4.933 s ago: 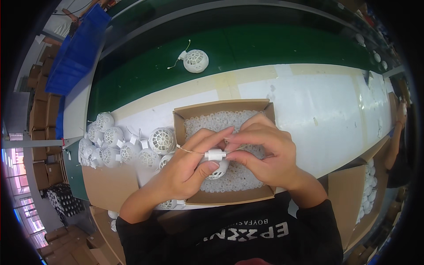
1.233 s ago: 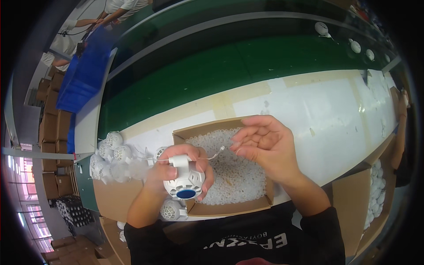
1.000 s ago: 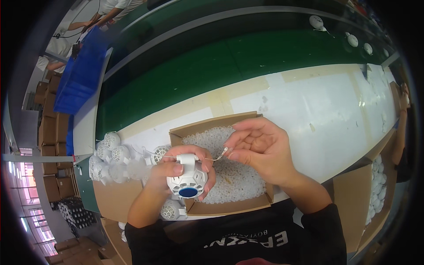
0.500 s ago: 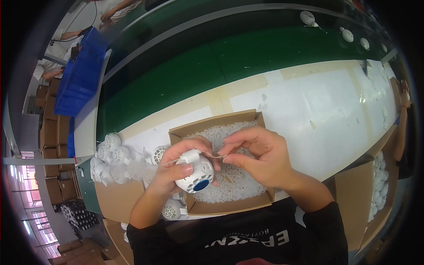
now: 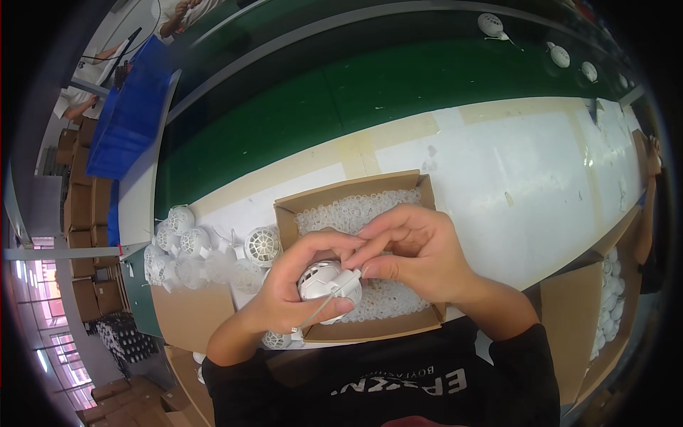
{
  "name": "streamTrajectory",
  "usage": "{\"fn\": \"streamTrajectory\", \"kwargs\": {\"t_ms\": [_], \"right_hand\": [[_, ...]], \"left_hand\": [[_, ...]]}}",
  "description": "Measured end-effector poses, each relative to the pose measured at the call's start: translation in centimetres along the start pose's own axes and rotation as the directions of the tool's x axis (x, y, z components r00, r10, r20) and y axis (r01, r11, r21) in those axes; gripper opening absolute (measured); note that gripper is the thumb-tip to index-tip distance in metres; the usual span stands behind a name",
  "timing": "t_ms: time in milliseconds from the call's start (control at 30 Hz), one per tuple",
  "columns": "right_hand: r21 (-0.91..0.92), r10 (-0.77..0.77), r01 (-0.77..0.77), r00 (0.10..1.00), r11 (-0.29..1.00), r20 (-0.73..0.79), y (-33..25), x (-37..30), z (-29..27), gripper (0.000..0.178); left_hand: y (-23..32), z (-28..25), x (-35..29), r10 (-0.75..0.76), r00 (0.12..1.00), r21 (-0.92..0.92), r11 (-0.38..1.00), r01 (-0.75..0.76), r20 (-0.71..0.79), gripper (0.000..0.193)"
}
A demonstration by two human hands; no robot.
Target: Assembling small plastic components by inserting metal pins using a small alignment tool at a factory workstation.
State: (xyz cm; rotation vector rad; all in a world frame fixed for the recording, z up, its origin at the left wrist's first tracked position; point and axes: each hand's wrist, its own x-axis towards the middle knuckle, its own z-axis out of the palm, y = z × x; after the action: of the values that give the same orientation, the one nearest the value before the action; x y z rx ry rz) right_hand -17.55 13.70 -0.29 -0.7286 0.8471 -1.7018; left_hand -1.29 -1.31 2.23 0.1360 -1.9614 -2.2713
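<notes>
My left hand [image 5: 284, 281] is wrapped round a white round device [image 5: 324, 279] with slots in its shell and a narrow neck on one side. A thin pale cord [image 5: 320, 313] runs from the neck across the device toward my left thumb. My right hand [image 5: 416, 252] has thumb and fingers pinched together at the end of the neck; whatever lies between them is hidden. Both hands are over an open cardboard box [image 5: 370, 332] filled with small clear ring-like pieces [image 5: 388, 302].
Several white round devices [image 5: 192, 242] with grilles crowd the table on the left. A blue bin [image 5: 128, 121] stands at the far left. More devices lie on the green belt [image 5: 398, 78] at far right. A cardboard carton [image 5: 569, 306] holds white pieces at right.
The device has turned in my left hand: its blue disc no longer shows and the neck points right. My right fingers have moved from the stretched cord to the neck's end.
</notes>
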Motion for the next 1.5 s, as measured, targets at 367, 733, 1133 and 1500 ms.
{"fn": "streamTrajectory", "kwargs": {"t_ms": [367, 733, 1133, 1500], "right_hand": [[-0.398, -0.382, 0.397, 0.916, 0.827, 0.12, 0.5, -0.8, 0.2, 0.054], [-0.696, -0.638, 0.611, 0.716, 0.376, 0.283, -0.3, -0.8, 1.3, 0.069], [-0.829, -0.328, 0.218, 0.944, 0.515, 0.044, -0.8, 0.1, 0.3, 0.041], [-0.924, 0.07, 0.337, 0.941, -0.181, 0.33, 1.1, 0.0, -0.1, 0.023]], "left_hand": [[0.2, 1.1, -0.4, -0.162, 0.985, -0.596, 0.786, 0.165, 0.058, 0.043], [0.0, 1.9, -1.4, -0.205, 0.978, -0.626, 0.758, 0.185, 0.04, 0.042], [1.0, -0.5, -0.6, -0.015, 0.993, -0.419, 0.907, -0.037, -0.119, 0.052], [0.6, -1.4, -0.2, -0.119, 0.987, -0.52, 0.853, 0.044, -0.112, 0.045]]}}
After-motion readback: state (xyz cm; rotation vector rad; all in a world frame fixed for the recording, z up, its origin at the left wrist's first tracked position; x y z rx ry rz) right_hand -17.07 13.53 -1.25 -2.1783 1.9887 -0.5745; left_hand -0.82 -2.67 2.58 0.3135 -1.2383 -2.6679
